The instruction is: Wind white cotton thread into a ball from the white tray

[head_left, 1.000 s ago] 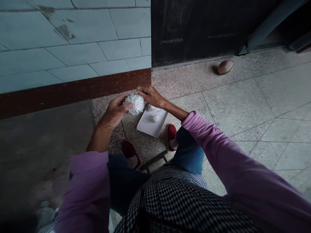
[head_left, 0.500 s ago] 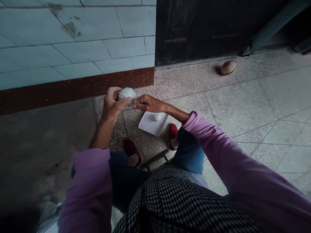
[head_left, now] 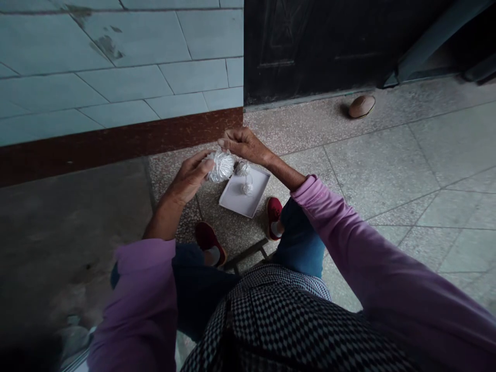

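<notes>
Ball (head_left: 222, 166) farther right, in left hand (head_left: 190, 178)

The tray (head_left: 232, 199) is white with a faint lilac cast. The small ball (head_left: 247, 189) in it is white, as is the second ball (head_left: 243, 168) at its far corner; the larger ball (head_left: 222, 168) left of it is white with silvery glints. Nearer than the tray, the shoes (head_left: 274, 209) are deep red, the socks (head_left: 213, 254) pale grey, the trousers (head_left: 304, 248) blue, the lap cloth (head_left: 271, 305) black-and-white check, the sleeves (head_left: 333, 222) pinkish purple. Around the tray, the floor (head_left: 228, 235) is speckled grey. Beyond it, the skirting (head_left: 155, 135) is reddish brown, the wall tiles (head_left: 132, 85) pale blue with dark joint lines and grey-brown blotches (head_left: 109, 47), the door (head_left: 310, 46) black. Beyond the tray and rightward, a rounded object (head_left: 361, 106) is pinkish tan, dark-edged.
</notes>
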{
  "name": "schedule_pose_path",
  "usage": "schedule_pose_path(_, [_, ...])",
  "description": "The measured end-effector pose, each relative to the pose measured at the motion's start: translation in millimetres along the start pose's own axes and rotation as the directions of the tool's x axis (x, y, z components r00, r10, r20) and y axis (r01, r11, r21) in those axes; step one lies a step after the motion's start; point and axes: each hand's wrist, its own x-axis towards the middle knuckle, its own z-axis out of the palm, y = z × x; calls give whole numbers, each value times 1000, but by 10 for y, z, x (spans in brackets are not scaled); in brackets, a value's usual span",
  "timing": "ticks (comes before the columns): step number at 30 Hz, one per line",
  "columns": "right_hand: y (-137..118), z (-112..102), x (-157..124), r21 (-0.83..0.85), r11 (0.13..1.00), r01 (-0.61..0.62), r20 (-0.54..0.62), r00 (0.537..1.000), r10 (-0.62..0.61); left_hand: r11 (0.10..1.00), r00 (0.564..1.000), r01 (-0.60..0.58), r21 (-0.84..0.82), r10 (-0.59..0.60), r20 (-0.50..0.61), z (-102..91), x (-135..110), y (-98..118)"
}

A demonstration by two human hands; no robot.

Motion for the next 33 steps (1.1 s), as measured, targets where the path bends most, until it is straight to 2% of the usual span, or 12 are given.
schedule_pose_path(5, [114,36,107,-83,995,56,8,998,-56,995,994,-52,-88,43,-100,-19,3,99])
schedule_pose_path(12, [246,249,84,-249,960,129,186,979,-84,965,958,-156,-212,95,-271,-136,80,74])
schedule_pose_path(16, [304,359,37,-272,942,195,334,937,-97,981,931,-164,-100,120,-344,-279,141,-31])
schedule_pose_path(20, [360,320,48,-160,952,260,420,891,-173,994,910,-106,29,109,-400,-405,204,-172])
schedule_pose_path(23, [342,213,50,-70,969,238,368,909,-197,989,929,-101,112,134,-345,-430,234,-246])
schedule_pose_path(27, [281,57,56,-56,979,195,208,962,-180,963,974,-98,251,144,-173,-308,186,-193])
schedule_pose_path(30, [280,-54,98,-75,976,202,101,976,-194,956,994,-72,285,91,-55,-154,89,-54])
schedule_pose_path(33, [329,-164,165,-93,964,249,23,969,-248,967,1000,-10,253,2,30,-45,1,63])
